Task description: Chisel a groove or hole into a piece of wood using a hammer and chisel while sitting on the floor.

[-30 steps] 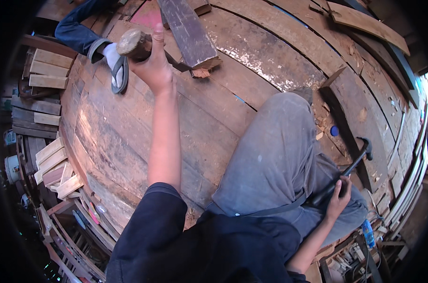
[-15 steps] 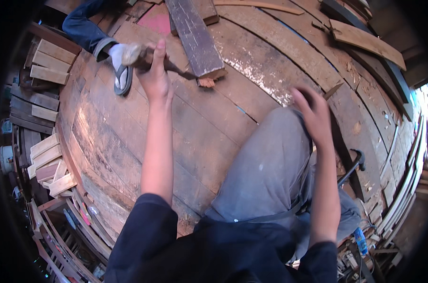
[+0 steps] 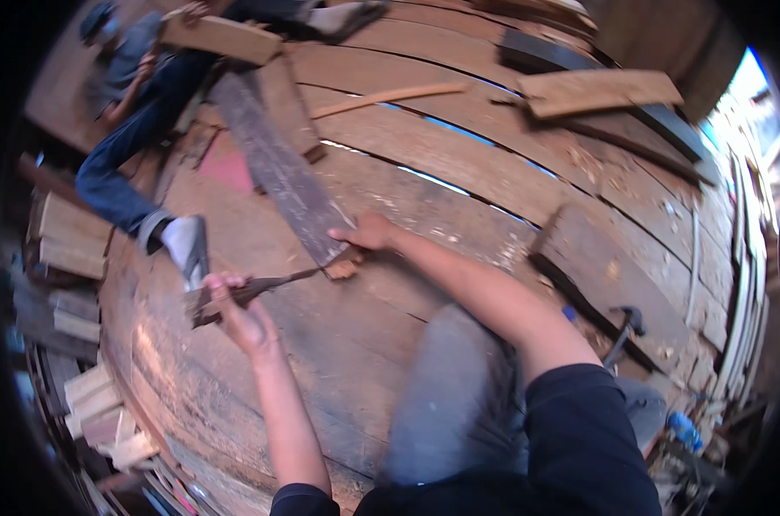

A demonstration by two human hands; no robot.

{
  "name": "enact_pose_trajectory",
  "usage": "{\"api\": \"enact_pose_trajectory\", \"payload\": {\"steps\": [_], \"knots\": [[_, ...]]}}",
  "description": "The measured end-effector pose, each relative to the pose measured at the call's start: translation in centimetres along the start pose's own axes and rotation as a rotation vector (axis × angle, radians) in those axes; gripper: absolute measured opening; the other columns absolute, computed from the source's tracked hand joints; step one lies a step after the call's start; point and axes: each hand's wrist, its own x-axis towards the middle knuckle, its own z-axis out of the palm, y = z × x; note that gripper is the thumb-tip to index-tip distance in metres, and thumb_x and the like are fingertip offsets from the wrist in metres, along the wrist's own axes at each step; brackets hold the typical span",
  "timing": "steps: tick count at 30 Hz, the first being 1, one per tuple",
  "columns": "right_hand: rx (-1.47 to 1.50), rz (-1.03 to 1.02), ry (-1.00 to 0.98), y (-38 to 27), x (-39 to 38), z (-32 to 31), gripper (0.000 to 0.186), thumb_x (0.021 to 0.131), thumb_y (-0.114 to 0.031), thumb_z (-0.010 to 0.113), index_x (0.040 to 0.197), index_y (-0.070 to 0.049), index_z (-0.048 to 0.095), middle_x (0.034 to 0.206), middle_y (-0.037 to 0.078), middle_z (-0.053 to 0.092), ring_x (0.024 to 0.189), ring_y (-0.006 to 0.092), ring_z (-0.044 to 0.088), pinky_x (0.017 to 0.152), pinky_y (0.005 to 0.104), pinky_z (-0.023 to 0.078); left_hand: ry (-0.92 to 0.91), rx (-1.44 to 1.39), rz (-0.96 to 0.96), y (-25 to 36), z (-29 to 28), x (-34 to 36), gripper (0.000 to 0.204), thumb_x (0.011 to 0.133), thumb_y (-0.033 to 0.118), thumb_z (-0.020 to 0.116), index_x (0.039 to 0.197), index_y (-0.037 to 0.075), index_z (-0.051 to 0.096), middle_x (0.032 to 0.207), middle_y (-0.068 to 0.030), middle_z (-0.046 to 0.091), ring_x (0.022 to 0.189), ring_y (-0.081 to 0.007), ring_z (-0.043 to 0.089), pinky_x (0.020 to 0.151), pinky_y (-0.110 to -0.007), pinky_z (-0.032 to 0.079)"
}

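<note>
My left hand (image 3: 239, 314) grips the wooden end of a dark, slender tool (image 3: 274, 282), whose thin part reaches to the end of a weathered grey-purple plank (image 3: 282, 181). My right hand (image 3: 364, 230) grasps that plank's near end, thumb on top. A splintered orange wood piece (image 3: 344, 268) sits at the plank end. A black claw hammer (image 3: 626, 322) rests by my right knee, beside a thick dark board (image 3: 605, 275).
At upper left a co-worker (image 3: 127, 64) holds a light board (image 3: 222, 36), one leg (image 3: 123, 181) stretched toward me. Loose boards (image 3: 601, 89) lie at upper right, stacked offcuts (image 3: 89, 391) at left, a blue bottle (image 3: 684, 430) at lower right.
My right hand has left the hammer area and moved forward onto the plank end. My left hand has lowered and tilted the tool. The view has shifted, showing more of the co-worker.
</note>
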Motion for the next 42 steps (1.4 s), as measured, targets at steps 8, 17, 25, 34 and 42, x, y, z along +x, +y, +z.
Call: {"api": "enact_pose_trajectory", "payload": {"steps": [8, 17, 25, 34, 42], "knots": [[-0.176, -0.01, 0.353, 3.2, -5.9, -16.5, 0.079, 0.074, -0.073, 0.059, 0.082, 0.005, 0.068, 0.084, 0.022, 0.068, 0.081, 0.0307, 0.067, 0.072, 0.0393, 0.051, -0.189, -0.205, -0.065, -2.5, 15.2, -4.6, 0.025, 0.095, 0.03, 0.06, 0.101, 0.01, 0.046, 0.091, -0.0009, 0.045, 0.086, -0.0132, 0.044, 0.086, -0.033, 0.04], [-0.024, 0.116, 0.184, 8.2, -21.2, -23.8, 0.067, 0.081, -0.068, 0.058, 0.079, -0.001, 0.066, 0.064, 0.008, 0.057, 0.059, 0.0152, 0.055, 0.056, 0.0305, 0.042, -0.576, -0.335, -0.132, -3.1, 27.1, -16.6, 0.041, 0.09, 0.01, 0.057, 0.127, 0.009, 0.041, 0.116, -0.0135, 0.05, 0.111, -0.0229, 0.049, 0.102, -0.041, 0.038], [-0.363, 0.023, 0.283, 12.7, -28.7, -26.2, 0.07, 0.079, -0.067, 0.06, 0.094, 0.0, 0.071, 0.084, 0.014, 0.07, 0.078, 0.0249, 0.066, 0.073, 0.0362, 0.05, -0.768, -0.264, -0.103, -4.2, 29.1, -23.2, 0.046, 0.091, 0.004, 0.06, 0.128, 0.008, 0.034, 0.108, -0.0145, 0.056, 0.105, -0.0242, 0.055, 0.099, -0.041, 0.044], [-0.535, 0.01, 0.746, 9.2, -37.9, -27.9, 0.049, 0.091, -0.049, 0.055, 0.107, -0.004, 0.066, 0.101, 0.015, 0.069, 0.093, 0.0295, 0.067, 0.08, 0.0382, 0.052, -0.742, -0.28, -0.07, -3.7, 29.9, -23.4, 0.045, 0.091, 0.006, 0.059, 0.129, 0.007, 0.035, 0.103, -0.0114, 0.052, 0.097, -0.02, 0.051, 0.093, -0.037, 0.043], [-0.408, -0.122, 0.966, 15.3, -42.1, -14.4, 0.057, 0.084, -0.034, 0.07, 0.132, -0.011, 0.051, 0.125, 0.018, 0.057, 0.112, 0.0286, 0.057, 0.092, 0.0375, 0.049, -0.8, -0.379, -0.178, -5.0, 30.1, -25.3, 0.058, 0.088, 0.007, 0.066, 0.136, 0.007, 0.034, 0.113, -0.0134, 0.051, 0.106, -0.0214, 0.052, 0.096, -0.035, 0.043]]}}
